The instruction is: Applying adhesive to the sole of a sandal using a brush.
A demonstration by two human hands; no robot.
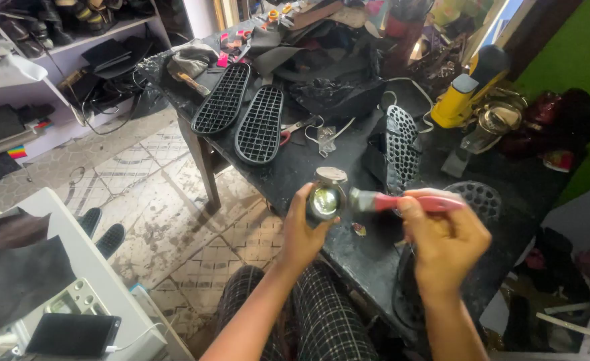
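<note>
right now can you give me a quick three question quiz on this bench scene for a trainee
1. True or false: the left hand holds a small open tin over the edge of the dark table.
2. Multiple choice: what does the right hand grip? A) a red-handled brush B) a yellow bottle C) a hammer
3. How many black grid-patterned shoe soles lie side by side at the far left of the table?

Key
1. True; the tin's lid is tipped up.
2. A; the red-handled brush points its bristles toward the tin.
3. Two.
</note>
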